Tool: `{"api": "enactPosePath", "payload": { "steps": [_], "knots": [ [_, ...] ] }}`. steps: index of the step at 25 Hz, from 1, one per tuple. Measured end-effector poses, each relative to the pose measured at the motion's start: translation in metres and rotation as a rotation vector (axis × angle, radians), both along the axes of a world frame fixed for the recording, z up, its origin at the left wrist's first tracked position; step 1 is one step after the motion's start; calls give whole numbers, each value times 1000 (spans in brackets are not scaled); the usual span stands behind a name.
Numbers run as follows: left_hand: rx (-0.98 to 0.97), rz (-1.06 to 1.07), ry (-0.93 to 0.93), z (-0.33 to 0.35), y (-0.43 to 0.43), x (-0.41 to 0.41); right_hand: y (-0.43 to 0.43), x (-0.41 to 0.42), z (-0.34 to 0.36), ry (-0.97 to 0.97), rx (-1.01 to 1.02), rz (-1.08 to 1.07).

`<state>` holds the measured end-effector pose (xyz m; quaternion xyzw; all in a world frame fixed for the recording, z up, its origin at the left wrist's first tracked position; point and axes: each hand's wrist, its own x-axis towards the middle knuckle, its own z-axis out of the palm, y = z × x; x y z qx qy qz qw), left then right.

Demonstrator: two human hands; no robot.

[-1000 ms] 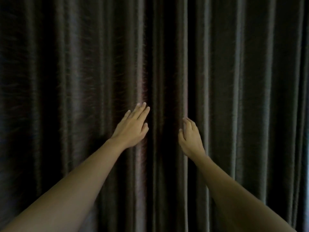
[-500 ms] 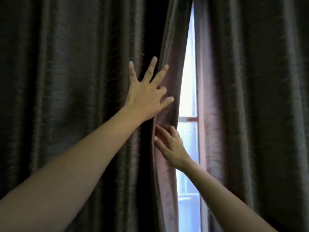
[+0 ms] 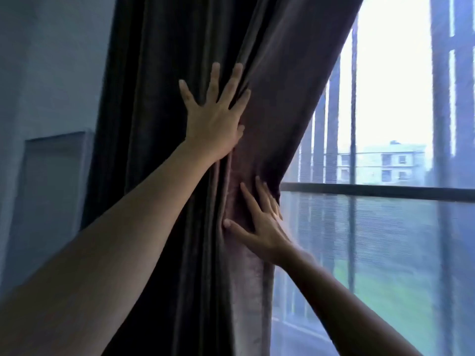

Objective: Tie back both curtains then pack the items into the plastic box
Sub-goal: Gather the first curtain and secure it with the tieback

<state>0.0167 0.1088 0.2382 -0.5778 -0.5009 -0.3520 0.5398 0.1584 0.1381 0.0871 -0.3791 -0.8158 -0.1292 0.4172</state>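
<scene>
The right hand (image 3: 259, 227), nearest and lower, lies with fingers spread flat against the curtain (image 3: 195, 60) near its window-side edge, apparently gathering the loose hem. Higher up, the left hand (image 3: 216, 116), fingers splayed, pins the bunched folds toward the wall (image 3: 51, 73). Beyond, the window (image 3: 385, 227) stands uncovered.

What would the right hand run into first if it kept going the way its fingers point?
The right hand points up and left, fingers already pressed on the gathered curtain. Going on, it would slide up that fabric toward the left hand, spread flat higher up. Depth is hard to judge.
</scene>
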Motion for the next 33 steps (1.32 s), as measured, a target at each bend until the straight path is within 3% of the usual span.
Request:
{"api": "enactPosePath", "payload": {
  "steps": [8,20,24,27,29,33],
  "knots": [
    [-117,43,-156,5,49,-143,66,-151,10,-40,-22,128],
    [-272,-264,-447,3,124,-313,152,-328,14,-25,-21,198],
    [-345,-363,-427,-6,131,-345,165,-365,11,-62,-36,211],
    [-318,-363,-441,-6,129,-345,163,-366,17,-70,-49,188],
    [-211,-226,-419,-10,128,-330,155,-352,24,-94,-38,134],
    [64,-153,-145,-2,109,-271,122,-299,36,-101,189,35]
  ]
}}
